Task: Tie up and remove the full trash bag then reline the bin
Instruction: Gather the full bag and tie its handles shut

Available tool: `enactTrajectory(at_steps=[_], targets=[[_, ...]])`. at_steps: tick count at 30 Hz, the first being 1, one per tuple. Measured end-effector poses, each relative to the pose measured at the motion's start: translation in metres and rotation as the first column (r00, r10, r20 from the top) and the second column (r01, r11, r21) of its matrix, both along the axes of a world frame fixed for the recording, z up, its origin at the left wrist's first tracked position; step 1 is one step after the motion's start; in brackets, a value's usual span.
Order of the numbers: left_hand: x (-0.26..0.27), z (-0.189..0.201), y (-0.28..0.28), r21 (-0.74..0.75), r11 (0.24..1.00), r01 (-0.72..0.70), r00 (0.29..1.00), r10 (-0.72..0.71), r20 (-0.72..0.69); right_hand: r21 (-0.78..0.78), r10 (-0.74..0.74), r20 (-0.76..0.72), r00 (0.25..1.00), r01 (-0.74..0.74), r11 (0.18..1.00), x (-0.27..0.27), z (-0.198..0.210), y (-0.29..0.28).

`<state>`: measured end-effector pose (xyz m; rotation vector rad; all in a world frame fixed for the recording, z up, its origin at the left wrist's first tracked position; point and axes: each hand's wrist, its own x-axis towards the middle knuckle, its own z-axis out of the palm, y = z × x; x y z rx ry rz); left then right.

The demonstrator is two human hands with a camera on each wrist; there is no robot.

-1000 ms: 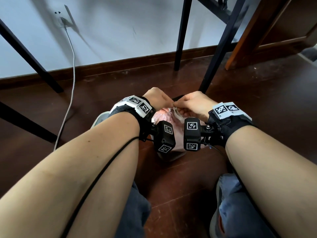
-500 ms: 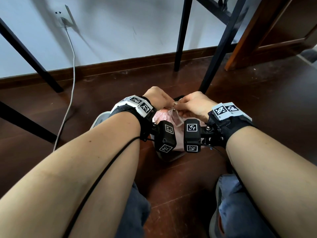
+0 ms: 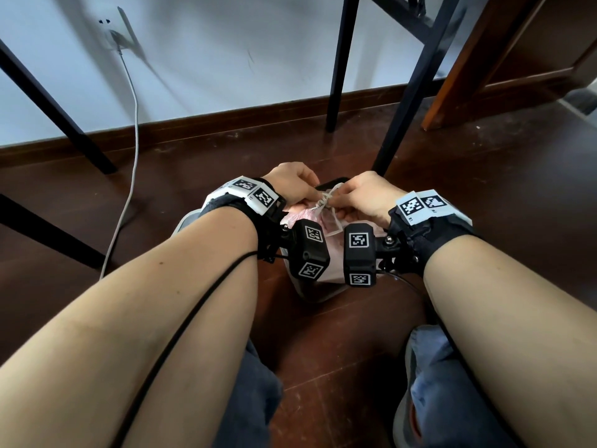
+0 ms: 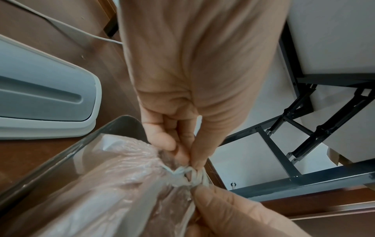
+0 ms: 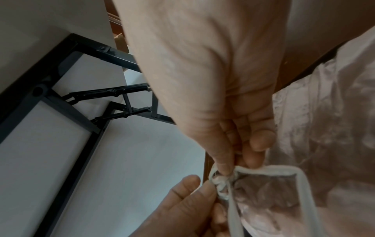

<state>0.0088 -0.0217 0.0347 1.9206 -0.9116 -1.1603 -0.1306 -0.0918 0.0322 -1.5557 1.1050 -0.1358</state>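
A pink translucent trash bag [image 3: 334, 252] sits in a dark bin [image 3: 323, 294] on the wooden floor between my knees. Its white handle strips are twisted into a small knot [image 4: 181, 173] above the bag's mouth. My left hand [image 3: 314, 196] pinches one strip beside the knot [image 5: 221, 182], thumb against fingertips [image 4: 190, 158]. My right hand [image 3: 337, 198] pinches the other strip, and a white handle loop [image 5: 304, 182] hangs below its fingers [image 5: 227, 166]. The bag [image 4: 113, 184] bulges against the bin's rim [image 4: 81, 141]. The wrist cameras hide most of the bin.
A grey-white bin lid [image 4: 40, 96] lies on the floor left of the bin. Black table legs [image 3: 403, 101] stand just behind the hands. A white cable [image 3: 129, 176] runs down from a wall socket at the left. Wooden furniture [image 3: 478, 59] stands at the back right.
Both hands have stayed over the bag's mouth and barely shifted. Their fingers have kept working the white strips between them.
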Motion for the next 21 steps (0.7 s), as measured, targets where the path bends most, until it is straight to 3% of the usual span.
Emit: enactTrajectory(at_steps=[6, 14, 21], targets=[[0.0, 0.003, 0.001, 0.014, 0.996, 0.083, 0.996, -0.083, 0.009, 0.027, -0.016, 0.028, 0.999, 0.015, 1.0, 0.0, 0.0, 0.0], [-0.009, 0.005, 0.001, -0.001, 0.996, 0.088, 0.919, -0.08, 0.385, -0.015, -0.001, 0.028, 1.0, 0.001, 1.0, 0.002, 0.005, 0.004], [-0.01, 0.008, -0.001, 0.062, 0.965, 0.254, 0.925, -0.261, 0.277, -0.001, -0.015, 0.004, 1.0, 0.015, 1.0, -0.002, 0.009, 0.002]])
